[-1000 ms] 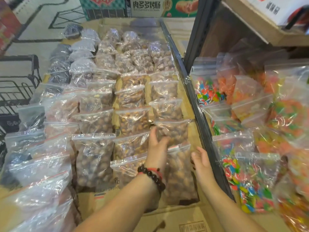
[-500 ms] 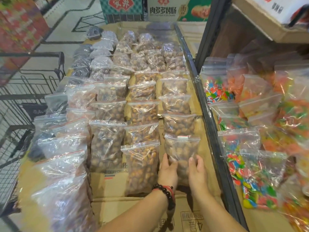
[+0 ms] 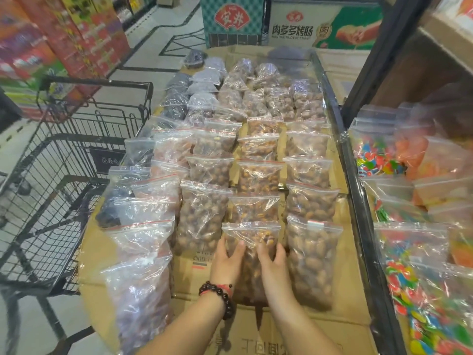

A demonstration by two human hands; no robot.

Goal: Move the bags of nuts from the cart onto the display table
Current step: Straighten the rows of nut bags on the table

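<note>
Rows of clear zip bags of nuts cover the cardboard-topped display table (image 3: 320,329). Both my hands lie on the nearest bag of the middle row (image 3: 252,234), which holds yellowish-brown nuts. My left hand (image 3: 226,263), with a dark bead bracelet at the wrist, presses the bag's left part with straight fingers. My right hand (image 3: 272,263) presses its right part the same way. The black wire cart (image 3: 64,175) stands to the left of the table, and no bags show in the part of its basket that I see.
A bigger bag of brown nuts (image 3: 311,257) lies just right of my hands, another (image 3: 202,216) just left. A black metal rail (image 3: 358,213) bounds the table on the right, with bags of coloured candy (image 3: 422,252) beyond it. Printed cartons (image 3: 294,26) stand at the far end.
Both hands have moved left from the front bag of the right row to the front bag of the middle row. The view has swung left, showing more of the cart.
</note>
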